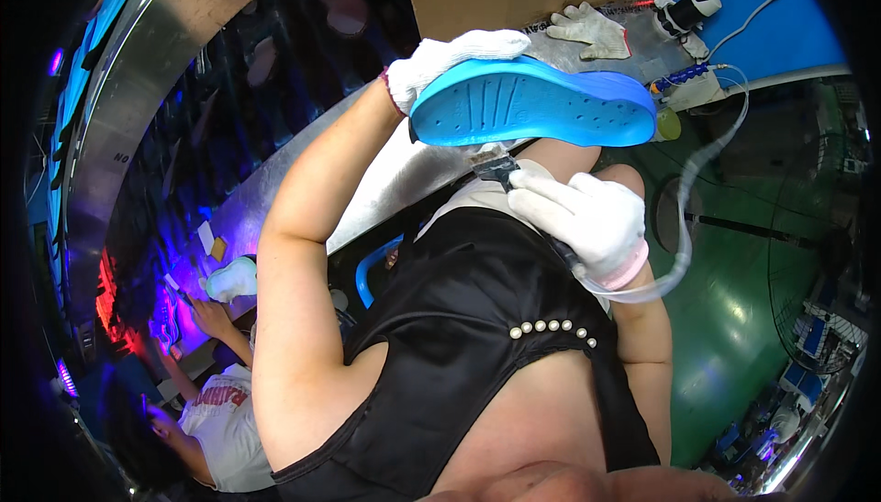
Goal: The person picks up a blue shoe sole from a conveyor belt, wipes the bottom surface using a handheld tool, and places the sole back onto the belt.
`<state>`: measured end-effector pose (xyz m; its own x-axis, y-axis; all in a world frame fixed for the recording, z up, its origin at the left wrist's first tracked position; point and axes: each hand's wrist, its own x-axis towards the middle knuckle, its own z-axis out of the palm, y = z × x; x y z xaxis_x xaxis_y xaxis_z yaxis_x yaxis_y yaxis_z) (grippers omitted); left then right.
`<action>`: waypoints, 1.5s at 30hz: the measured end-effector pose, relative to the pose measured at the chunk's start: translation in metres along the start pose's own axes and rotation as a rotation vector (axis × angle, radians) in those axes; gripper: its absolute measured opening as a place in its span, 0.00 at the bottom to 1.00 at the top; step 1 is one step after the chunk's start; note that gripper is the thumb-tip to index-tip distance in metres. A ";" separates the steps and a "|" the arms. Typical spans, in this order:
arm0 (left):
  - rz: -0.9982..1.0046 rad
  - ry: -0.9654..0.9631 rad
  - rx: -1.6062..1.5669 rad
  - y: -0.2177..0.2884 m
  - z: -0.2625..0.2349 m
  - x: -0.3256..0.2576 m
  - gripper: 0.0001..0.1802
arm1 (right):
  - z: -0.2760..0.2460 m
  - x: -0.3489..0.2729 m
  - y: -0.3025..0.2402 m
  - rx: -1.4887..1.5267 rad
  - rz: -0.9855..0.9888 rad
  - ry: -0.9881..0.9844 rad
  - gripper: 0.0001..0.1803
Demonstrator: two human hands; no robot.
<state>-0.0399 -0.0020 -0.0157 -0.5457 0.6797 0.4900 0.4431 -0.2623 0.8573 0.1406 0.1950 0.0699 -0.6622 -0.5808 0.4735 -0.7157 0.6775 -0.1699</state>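
- Bright blue moulded shoe sole (537,103), grooved and pitted on the face in view, is held up over the wearer's knees; it serves as landmark below.
- Left hand (459,63), in a white knitted glove with a dark red cuff, has its grip closed on the sole's upper left edge, fingers lying along the rim.
- Right hand (587,222), in a white glove with a pink cuff, is below the sole, its grip pinching a flat dark-headed brush (496,168) with pale bristles.
- Brushing the sole seems to be the step in hand, at or near its lower edge; the next move probably calls for a steady left hold and a light stroke along that edge, with the clear flexible hose (684,217), right of the sole, swinging free of it.
- Above and right of the sole, an off-white knitted glove (587,32) lies on the silvery metal table (367,176).
- Hidden: the left thumb, the sole's far side and most of the brush handle under the right fingers. Whether the bristles touch the sole cannot be told. Co-worker (225,429), left of and below the sole, is partly cut off by the wearer's arm.
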 end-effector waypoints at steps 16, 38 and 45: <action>-0.608 0.173 -0.353 0.041 -0.008 0.004 0.44 | -0.031 0.003 0.021 0.040 -0.004 0.061 0.13; -0.009 0.292 -1.104 0.133 0.012 -0.057 0.53 | 0.020 0.010 -0.006 0.810 0.103 0.656 0.14; 0.162 0.853 -0.779 0.238 -0.107 -0.026 0.49 | 0.025 0.021 -0.008 0.941 0.205 0.632 0.14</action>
<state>0.0036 -0.1560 0.1926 -0.9553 -0.0031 0.2957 0.1560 -0.8548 0.4950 0.1272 0.1660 0.0594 -0.7456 0.0116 0.6663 -0.6664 -0.0265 -0.7451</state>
